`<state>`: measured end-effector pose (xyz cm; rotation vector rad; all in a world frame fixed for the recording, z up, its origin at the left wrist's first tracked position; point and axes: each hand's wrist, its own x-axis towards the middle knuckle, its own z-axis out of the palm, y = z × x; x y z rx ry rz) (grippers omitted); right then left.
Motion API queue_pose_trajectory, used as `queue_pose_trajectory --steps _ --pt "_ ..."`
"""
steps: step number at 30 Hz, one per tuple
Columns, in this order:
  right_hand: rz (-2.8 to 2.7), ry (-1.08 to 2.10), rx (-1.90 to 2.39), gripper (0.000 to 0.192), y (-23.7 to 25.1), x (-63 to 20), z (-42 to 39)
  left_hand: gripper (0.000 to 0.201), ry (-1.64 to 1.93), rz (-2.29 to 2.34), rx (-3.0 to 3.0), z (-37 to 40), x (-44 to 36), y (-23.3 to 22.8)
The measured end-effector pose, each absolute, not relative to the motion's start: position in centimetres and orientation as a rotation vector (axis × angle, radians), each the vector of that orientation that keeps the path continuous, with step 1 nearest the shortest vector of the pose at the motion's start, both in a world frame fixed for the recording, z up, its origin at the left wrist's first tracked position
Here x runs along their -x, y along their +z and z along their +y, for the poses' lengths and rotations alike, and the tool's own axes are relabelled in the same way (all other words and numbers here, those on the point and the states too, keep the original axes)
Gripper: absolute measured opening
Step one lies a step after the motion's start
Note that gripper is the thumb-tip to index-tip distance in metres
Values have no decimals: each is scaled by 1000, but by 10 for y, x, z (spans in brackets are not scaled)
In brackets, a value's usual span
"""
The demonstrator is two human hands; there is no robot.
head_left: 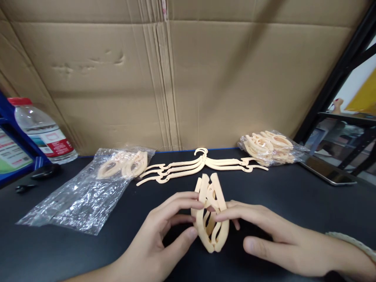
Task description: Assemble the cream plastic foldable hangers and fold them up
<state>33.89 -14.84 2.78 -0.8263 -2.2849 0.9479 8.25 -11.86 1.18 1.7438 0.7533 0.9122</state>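
A folded cream plastic hanger [212, 213] stands on the black table [293, 196] between my two hands. My left hand [164, 235] grips its left side with fingertips and thumb. My right hand [273, 235] presses its fingertips against the right side. Behind it lie several unfolded cream hangers [199, 166] stacked flat, hooks pointing away from me.
A clear plastic bag [85, 196] with folded hangers [123, 165] lies at the left. Another bag of folded hangers [270, 148] sits at the back right. A water bottle [41, 131] stands far left, a tablet [327, 170] far right. A cardboard wall [176, 78] closes the back.
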Motion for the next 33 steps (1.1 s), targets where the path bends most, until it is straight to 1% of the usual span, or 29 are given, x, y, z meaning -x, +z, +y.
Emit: queue_pose_trajectory --steps 3,5,7,9,13,15,17,22,29,31,33 --pt "-2228 888 891 46 23 -343 -145 39 862 784 -1951 -120 -77 9" --pt "-2144 819 963 40 19 -346 -140 45 872 814 -2130 -120 -75 8" --pt "-2091 707 1048 35 17 -350 -135 44 859 809 -2312 -121 -75 10" --pt "-2173 575 1141 34 17 -353 -130 42 738 779 -2502 -122 -75 15" --pt "-2488 396 1255 47 17 -356 -127 40 401 736 -2819 -123 -74 26" --pt "-2524 379 1248 54 16 -356 -128 38 355 726 -2898 -125 -73 29" --pt "-2532 387 1229 56 14 -355 -129 39 336 735 -2938 -126 -71 28" --pt "-2481 361 1179 41 4 -350 -123 40 291 762 -2941 -119 -69 21" --pt "-2394 329 1109 30 0 -349 -116 40 254 763 -2873 -110 -67 16" --pt "-2377 268 1109 28 1 -354 -112 38 301 763 -2860 -111 -66 14" --pt "-2341 130 1129 25 0 -364 -103 36 394 762 -2845 -112 -65 13"
